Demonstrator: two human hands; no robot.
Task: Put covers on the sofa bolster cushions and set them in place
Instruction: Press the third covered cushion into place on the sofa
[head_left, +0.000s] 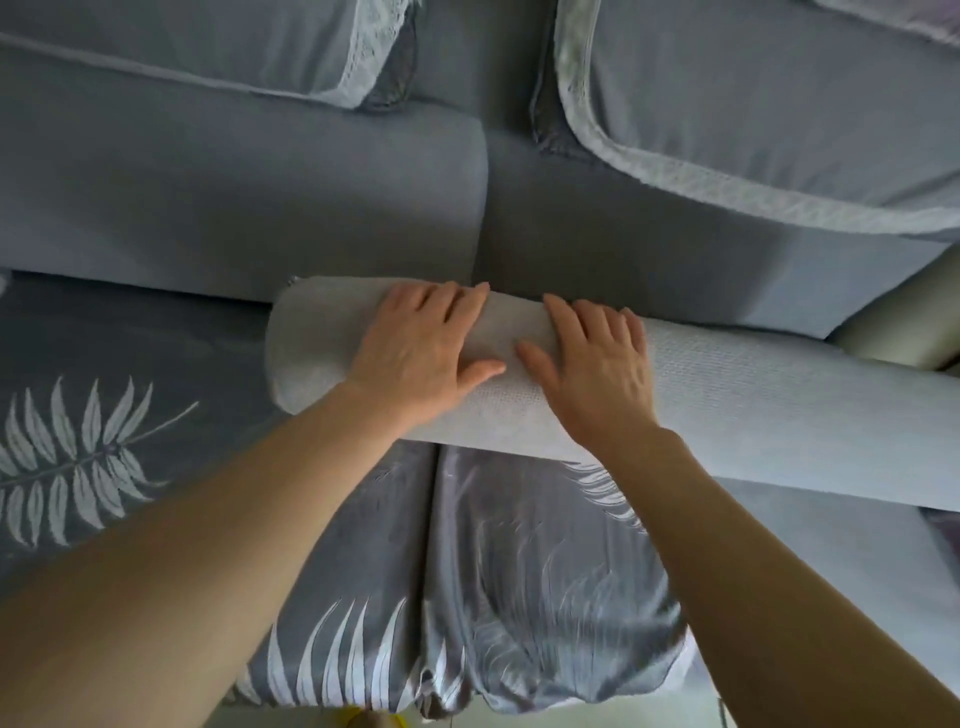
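Note:
A long pale grey bolster cushion (753, 395) in a woven cover lies across the sofa seat, close to the foot of the backrest, with its rounded end at the left. My left hand (421, 348) lies flat on top of it near that end, fingers straight and spread. Just to its right, my right hand (597, 364) presses on the bolster the same way. Both forearms reach in from the bottom of the view.
The seat (130, 415) wears a dark grey cover with white leaf prints. Behind the bolster rise blue-grey back cushions (234, 197). Two lace-trimmed pillows (779, 114) sit above them. A cream bolster end (904, 332) shows at the right edge.

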